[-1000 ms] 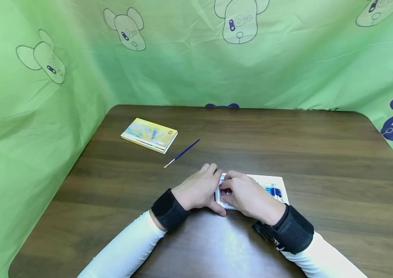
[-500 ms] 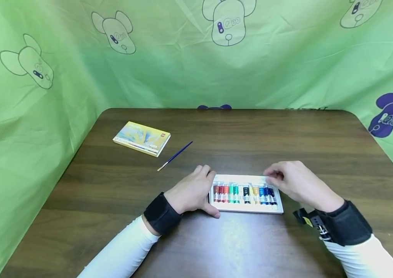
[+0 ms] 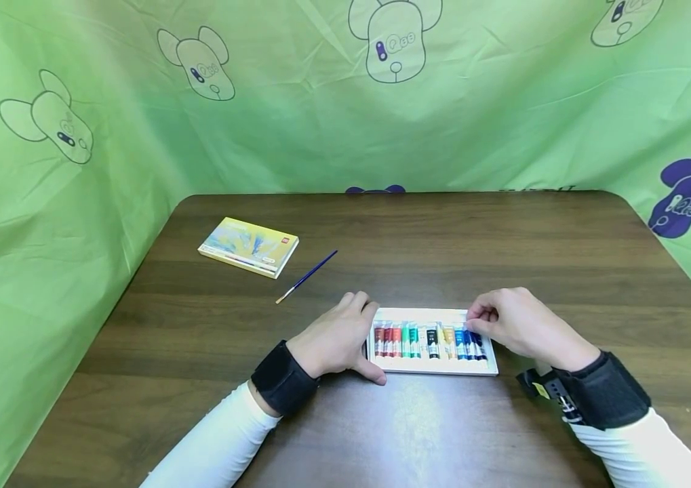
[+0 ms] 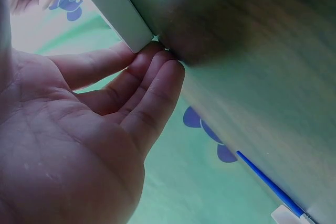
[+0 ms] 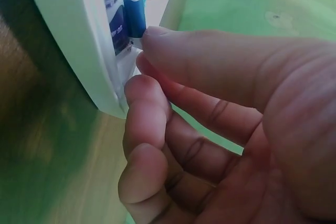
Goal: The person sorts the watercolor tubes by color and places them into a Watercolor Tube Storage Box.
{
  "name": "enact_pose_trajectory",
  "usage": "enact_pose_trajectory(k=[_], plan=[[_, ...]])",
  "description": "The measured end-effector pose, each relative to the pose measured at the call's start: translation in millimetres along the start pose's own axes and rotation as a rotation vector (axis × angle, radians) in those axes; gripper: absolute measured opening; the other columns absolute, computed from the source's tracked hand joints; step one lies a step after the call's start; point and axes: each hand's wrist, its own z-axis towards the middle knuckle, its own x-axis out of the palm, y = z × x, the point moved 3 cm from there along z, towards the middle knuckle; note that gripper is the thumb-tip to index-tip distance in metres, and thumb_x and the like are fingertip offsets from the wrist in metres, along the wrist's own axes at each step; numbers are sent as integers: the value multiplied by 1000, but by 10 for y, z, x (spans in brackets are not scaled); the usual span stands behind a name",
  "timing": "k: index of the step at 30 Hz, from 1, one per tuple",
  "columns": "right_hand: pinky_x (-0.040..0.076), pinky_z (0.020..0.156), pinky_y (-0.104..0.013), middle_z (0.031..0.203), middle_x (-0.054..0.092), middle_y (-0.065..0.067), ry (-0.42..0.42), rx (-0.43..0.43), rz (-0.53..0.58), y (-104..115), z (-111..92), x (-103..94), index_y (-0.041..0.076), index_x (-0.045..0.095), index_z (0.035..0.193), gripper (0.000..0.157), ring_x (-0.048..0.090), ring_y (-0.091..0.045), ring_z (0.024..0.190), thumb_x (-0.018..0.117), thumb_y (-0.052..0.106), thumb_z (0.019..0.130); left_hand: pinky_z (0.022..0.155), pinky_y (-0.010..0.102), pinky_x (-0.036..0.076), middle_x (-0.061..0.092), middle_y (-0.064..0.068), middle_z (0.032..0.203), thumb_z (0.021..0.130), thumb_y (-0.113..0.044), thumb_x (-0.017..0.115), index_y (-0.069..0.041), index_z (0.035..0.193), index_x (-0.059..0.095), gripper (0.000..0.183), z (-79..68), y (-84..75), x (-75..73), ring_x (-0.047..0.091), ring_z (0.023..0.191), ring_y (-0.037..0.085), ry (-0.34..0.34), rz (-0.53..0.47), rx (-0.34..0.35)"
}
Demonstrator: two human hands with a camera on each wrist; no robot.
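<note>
A white tray (image 3: pixel 433 369) of several colored paint tubes lies on the table, reds at the left, then green, black, yellow and blue. My left hand (image 3: pixel 336 337) holds its left end, thumb at the near corner and fingers at the far one. In the left wrist view the fingertips (image 4: pixel 165 64) meet the tray's white corner (image 4: pixel 118 14). Over the tray's far right part, my right hand (image 3: pixel 519 322) has thumb and forefinger pinched at the end of a blue paint tube (image 5: pixel 135 9). A dark blue tube (image 5: pixel 114 17) lies beside it; the other fingers are curled.
A yellow and blue box (image 3: pixel 249 247) lies toward the back left of the brown wooden table (image 3: pixel 565 257). Between it and the tray a blue paintbrush (image 3: pixel 308 275) lies slantwise. Behind and at the left hangs a green printed cloth (image 3: pixel 296 102).
My right hand has moved from the tray's left part to its right end, uncovering the row of tubes, then lowered slightly onto the blue ones. The left hand stays at the tray's left end.
</note>
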Motion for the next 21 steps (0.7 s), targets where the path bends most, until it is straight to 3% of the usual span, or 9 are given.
enact_pose_trajectory(k=[6,15,21], plan=[[38,56,-25,67,54,10,2,21,17,-14,-11,-9,20,67,78,5,45,-7,61,70,22,81,90,29,45,48,6,121,54,-74,72,-1,132,49,109,7,-6,-1,41,106,18,10,0,-1],[39,57,-25,68,54,11,-3,-21,-2,-20,2,-22,20,67,80,4,45,-6,62,70,23,81,88,28,46,48,6,120,53,-76,70,-1,133,49,111,7,-2,21,41,105,17,10,15,-3],[44,61,-26,72,56,11,-26,-96,2,145,153,-88,20,69,84,6,49,-5,66,67,25,84,90,26,45,49,6,120,52,-77,70,-1,132,50,111,-9,-1,24,41,104,17,-9,38,1]])
